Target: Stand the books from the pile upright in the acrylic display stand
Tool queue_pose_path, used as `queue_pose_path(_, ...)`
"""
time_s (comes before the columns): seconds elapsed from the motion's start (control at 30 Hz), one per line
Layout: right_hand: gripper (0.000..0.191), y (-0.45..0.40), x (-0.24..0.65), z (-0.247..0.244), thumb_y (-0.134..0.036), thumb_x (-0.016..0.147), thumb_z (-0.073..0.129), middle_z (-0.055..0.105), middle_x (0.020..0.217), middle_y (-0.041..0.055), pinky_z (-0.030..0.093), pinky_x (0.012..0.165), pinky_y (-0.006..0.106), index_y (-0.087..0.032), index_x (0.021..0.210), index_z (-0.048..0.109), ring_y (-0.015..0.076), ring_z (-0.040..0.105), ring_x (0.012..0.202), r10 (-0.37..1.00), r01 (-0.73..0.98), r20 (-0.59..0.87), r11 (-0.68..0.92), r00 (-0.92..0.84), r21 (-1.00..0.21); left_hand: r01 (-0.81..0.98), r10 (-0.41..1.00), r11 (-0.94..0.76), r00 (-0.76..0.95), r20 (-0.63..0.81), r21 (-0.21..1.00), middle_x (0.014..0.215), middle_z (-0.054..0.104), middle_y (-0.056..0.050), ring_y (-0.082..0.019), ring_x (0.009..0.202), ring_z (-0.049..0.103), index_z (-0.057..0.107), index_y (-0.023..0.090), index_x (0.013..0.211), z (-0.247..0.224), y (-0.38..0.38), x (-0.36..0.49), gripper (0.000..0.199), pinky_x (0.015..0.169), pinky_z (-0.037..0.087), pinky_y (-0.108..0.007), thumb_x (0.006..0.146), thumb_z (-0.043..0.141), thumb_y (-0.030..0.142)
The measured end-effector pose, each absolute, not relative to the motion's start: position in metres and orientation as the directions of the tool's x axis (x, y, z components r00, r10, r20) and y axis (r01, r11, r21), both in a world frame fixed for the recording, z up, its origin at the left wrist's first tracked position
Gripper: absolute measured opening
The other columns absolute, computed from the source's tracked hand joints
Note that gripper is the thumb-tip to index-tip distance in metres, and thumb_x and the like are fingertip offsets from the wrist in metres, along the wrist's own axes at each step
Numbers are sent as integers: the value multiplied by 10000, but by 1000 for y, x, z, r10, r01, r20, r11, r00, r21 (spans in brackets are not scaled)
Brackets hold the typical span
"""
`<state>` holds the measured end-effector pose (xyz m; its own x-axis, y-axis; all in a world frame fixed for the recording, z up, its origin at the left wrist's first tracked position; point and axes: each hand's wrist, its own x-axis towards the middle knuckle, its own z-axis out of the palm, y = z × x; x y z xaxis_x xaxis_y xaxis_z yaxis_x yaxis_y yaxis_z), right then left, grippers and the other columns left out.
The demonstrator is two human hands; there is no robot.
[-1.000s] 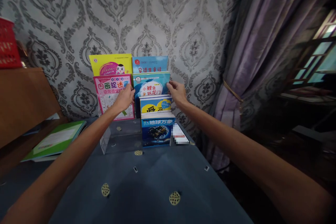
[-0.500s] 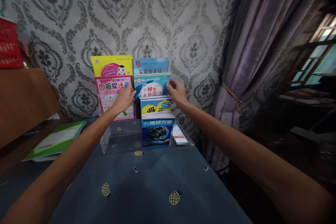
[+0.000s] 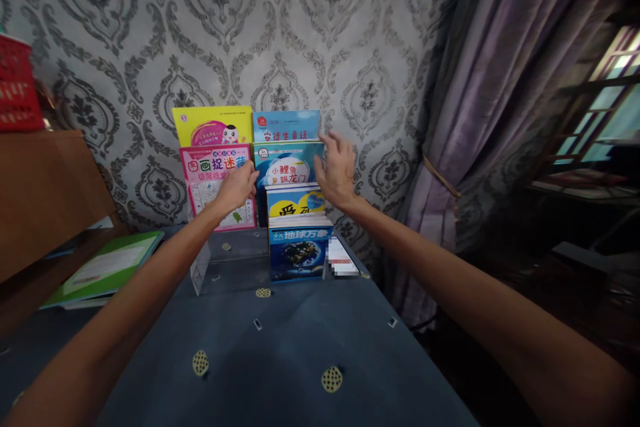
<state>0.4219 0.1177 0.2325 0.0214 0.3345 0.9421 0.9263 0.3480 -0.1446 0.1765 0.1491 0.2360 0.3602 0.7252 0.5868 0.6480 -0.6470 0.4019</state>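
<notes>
six books (image 3: 301, 255) face the two hands. the teal book (image 3: 290, 159), titled 小鲤鱼跳龙门, stands between them: the left hand (image 3: 239, 185) is at its left edge, fingers curled, though whether they grip i cannot tell; the right hand (image 3: 337, 170) is beside its right edge, fingers spread apart. behind the teal book is one blue book (image 3: 287, 121), 安徒生童话; in front, one yellow-and-blue book (image 3: 293, 203) and one earth book (image 3: 300, 260), 少儿地球万象; left, one pink book (image 3: 210, 190) and one yellow book (image 3: 207, 121).
</notes>
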Motion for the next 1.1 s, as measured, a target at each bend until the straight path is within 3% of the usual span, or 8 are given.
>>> queue_pose_path(0.1, 335, 104, 405, 239, -178, 954, 444, 594, 1343, 108, 387, 1025, 482, -210, 1233, 626, 306, 483, 1238, 337, 921, 906, 370, -257, 124, 664, 719, -647, 369, 589, 375, 543, 609, 43, -150, 496, 617, 448, 235, 825, 236, 149, 177, 151, 544, 452, -255, 970, 417, 266)
queue_pose_path(0.2, 315, 103, 391, 242, -169, 971, 429, 667, 1243, 106, 410, 956, 442, -182, 1179, 666, 292, 527, 1144, 374, 878, 831, 407, -411, 251, 669, 727, -638, 360, 585, 381, 552, 612, 38, -158, 499, 620, 444, 236, 824, 237, 148, 177, 153, 543, 453, -260, 969, 412, 273)
queue_pose_path(0.43, 326, 111, 381, 239, -149, 942, 455, 671, 1271, 107, 406, 901, 459, -181, 1174, 682, 316, 524, 1138, 448, 908, 823, 380, -348, 177, 678, 716, -643, 366, 594, 356, 583, 630, 18, -182, 541, 629, 479, 229, 830, 236, 149, 172, 158, 593, 451, -288, 966, 437, 298)
queue_pose_path(0.8, 335, 107, 380, 237, -142, 930, 440, 648, 1319, 119, 424, 877, 458, -168, 1166, 677, 320, 523, 1161, 474, 907, 806, 383, -354, 174, 653, 697, -663, 360, 620, 367, 630, 648, 26, -173, 500, 644, 490, 230, 862, 222, 145, 133, 159, 539, 431, -277, 946, 425, 349)
queue_pose_path(1.1, 339, 97, 380, 238, -139, 932, 447, 623, 1353, 140, 440, 924, 467, -143, 1191, 665, 326, 517, 1222, 518, 909, 781, 391, -348, 145, 524, 764, -612, 197, 615, 592, 623, 658, 18, -145, 458, 640, 479, 216, 816, 225, 145, 96, 220, 427, 443, -218, 913, 440, 409)
